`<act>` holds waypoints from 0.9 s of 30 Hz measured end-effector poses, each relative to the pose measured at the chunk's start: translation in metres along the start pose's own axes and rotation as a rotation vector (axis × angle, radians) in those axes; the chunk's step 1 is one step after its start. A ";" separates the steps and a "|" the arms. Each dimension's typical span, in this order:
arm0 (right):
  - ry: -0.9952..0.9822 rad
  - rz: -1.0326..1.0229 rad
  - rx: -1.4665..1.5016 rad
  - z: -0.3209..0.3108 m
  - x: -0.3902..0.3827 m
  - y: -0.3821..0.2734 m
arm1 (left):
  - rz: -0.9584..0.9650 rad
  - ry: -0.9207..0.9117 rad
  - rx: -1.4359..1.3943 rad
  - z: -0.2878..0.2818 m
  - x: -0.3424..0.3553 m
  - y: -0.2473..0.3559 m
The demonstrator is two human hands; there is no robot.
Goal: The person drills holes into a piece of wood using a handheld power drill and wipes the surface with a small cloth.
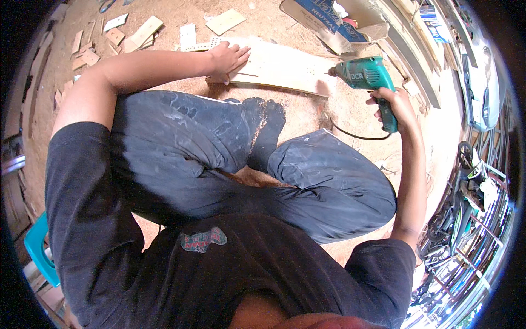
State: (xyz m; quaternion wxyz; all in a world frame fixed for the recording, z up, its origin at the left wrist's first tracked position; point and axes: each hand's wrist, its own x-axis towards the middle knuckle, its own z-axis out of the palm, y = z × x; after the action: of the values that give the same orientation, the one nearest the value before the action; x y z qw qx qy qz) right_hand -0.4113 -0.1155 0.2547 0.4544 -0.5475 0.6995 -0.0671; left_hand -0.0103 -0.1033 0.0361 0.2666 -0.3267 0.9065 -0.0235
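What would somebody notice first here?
Probably the green drill, upper right, gripped in the person's right hand. Next, the pale board near the top centre, with the left hand resting on its left end. A blue-and-brown cardboard box sits beyond it.

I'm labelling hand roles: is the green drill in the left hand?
No, the right hand grips the green drill by its handle, while the left hand rests on the pale board.

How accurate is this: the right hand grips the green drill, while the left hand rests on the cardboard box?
Wrong surface: the left hand rests on the board, as the head view shows. The right hand grips the green drill.
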 end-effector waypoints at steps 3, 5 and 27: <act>0.042 0.007 0.002 -0.005 -0.019 0.004 | -0.006 0.061 -0.047 0.009 -0.003 -0.002; 0.067 0.036 0.046 -0.009 -0.026 0.015 | 0.002 0.143 -0.078 0.016 -0.004 -0.006; 0.178 0.140 0.323 -0.069 -0.001 0.118 | 0.046 0.277 -0.662 -0.088 0.113 0.020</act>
State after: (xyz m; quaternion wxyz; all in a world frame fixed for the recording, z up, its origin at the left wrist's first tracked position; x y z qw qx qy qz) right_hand -0.5437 -0.0965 0.2254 0.4761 -0.4093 0.7536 -0.1948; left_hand -0.1386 -0.1672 0.0544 0.0212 -0.3686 0.8996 0.2334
